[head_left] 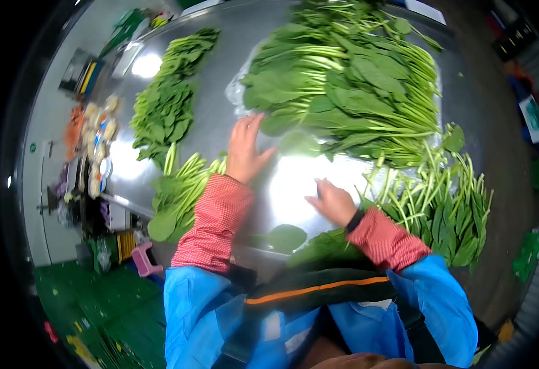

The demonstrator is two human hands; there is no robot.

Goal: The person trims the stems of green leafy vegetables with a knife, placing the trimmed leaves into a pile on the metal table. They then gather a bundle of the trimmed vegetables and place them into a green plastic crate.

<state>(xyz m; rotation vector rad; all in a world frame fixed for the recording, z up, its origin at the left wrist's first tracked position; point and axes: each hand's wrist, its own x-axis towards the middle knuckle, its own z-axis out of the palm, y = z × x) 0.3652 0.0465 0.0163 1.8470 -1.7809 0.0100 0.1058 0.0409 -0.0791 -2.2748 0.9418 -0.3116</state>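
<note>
My left hand (245, 149) is open above the steel table (217, 117), its thumb spread from the fingers and nothing in it. It is near the left edge of a large pile of leafy greens (355, 86). My right hand (333, 203) is closed over the bright middle of the table, with a small dark thing at its fingertips that is too blurred to name. A motion-smeared leaf (299, 144) shows between the hands and the pile. Closer to my body, a single leaf (287, 238) lies by the table's front edge, beside blurred greens (325, 247).
A long row of greens (170, 98) lies on the left of the table, with a smaller bunch (186, 190) beside my left forearm. More stalks (444, 209) hang over the right front edge. A pink stool (146, 259) stands on the green floor at left.
</note>
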